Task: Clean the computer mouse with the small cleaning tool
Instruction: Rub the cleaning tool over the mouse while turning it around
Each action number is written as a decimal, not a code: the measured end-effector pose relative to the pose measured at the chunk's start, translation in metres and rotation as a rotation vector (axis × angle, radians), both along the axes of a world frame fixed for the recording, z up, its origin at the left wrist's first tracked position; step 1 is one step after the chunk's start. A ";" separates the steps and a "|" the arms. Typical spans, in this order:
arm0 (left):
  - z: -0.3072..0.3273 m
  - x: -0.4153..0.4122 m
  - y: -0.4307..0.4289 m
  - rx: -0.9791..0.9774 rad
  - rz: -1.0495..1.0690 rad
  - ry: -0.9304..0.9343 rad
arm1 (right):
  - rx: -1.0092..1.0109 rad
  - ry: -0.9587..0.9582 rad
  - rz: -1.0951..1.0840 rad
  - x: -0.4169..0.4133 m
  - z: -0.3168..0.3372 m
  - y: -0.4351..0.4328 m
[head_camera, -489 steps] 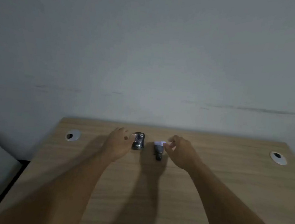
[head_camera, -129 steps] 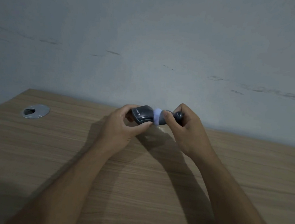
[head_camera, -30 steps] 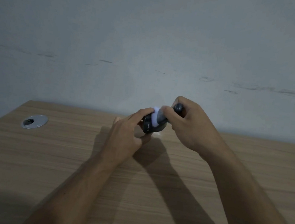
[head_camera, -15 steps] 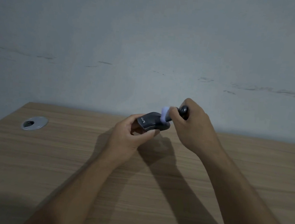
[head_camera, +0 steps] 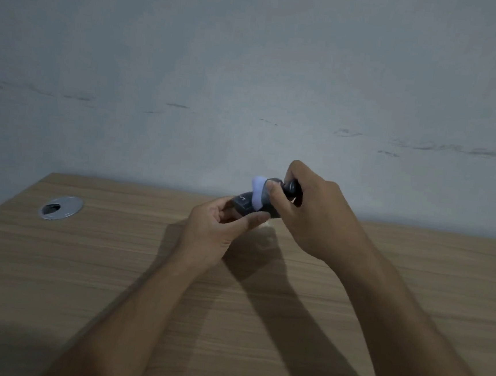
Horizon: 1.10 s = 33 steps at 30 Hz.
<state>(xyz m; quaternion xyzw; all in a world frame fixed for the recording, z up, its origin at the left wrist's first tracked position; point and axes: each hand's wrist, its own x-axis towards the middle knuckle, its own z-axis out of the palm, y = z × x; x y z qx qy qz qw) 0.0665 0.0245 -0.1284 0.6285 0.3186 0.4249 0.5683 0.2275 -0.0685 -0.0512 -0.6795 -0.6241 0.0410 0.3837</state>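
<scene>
A dark computer mouse is held in the air above the wooden desk, pinched between the thumb and fingers of my left hand. My right hand grips a small cleaning tool with a dark handle and a white brush head. The white head lies against the mouse's upper side. My fingers hide most of the mouse and most of the tool's handle.
A round silver cable grommet is set into the desk at the far left. A grey wall rises right behind the desk's far edge. The desk's left edge runs diagonally at the lower left.
The tool's white head has slid across the mouse, and my left hand has turned the mouse a little. Both hands keep their grip.
</scene>
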 end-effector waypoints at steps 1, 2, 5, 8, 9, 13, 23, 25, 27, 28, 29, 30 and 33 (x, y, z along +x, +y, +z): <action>-0.002 0.000 0.002 0.005 0.009 0.002 | -0.001 -0.012 0.022 -0.001 0.000 -0.001; -0.001 0.000 0.002 -0.001 0.019 0.006 | -0.012 -0.026 0.058 -0.002 0.001 -0.002; -0.002 0.000 0.002 0.001 0.021 0.008 | -0.039 -0.053 0.056 -0.001 0.002 -0.003; -0.002 -0.001 0.002 -0.019 0.031 -0.012 | -0.001 -0.058 -0.021 -0.002 0.001 -0.002; -0.003 -0.001 0.004 -0.017 0.032 -0.014 | -0.006 -0.049 0.006 -0.003 0.001 -0.003; -0.002 0.000 0.004 -0.029 0.044 -0.029 | -0.042 -0.029 0.021 0.000 0.002 -0.002; -0.009 0.000 0.008 0.027 0.020 -0.012 | -0.058 0.102 -0.105 0.019 -0.003 0.000; -0.011 0.000 0.010 0.068 0.016 0.021 | -0.038 0.105 -0.123 0.019 -0.004 0.000; -0.012 -0.001 0.011 0.108 -0.006 0.035 | -0.072 0.119 -0.027 0.019 -0.002 -0.001; -0.011 -0.002 0.011 0.123 -0.018 0.041 | -0.094 0.115 0.005 0.019 -0.001 -0.002; -0.011 -0.002 0.011 0.134 -0.026 0.048 | -0.097 0.099 -0.002 0.020 0.000 -0.001; -0.011 -0.001 0.010 0.140 -0.035 0.049 | -0.071 0.077 -0.040 0.020 -0.001 0.000; -0.010 -0.001 0.010 0.144 -0.032 0.027 | 0.021 0.066 -0.084 0.019 -0.004 0.001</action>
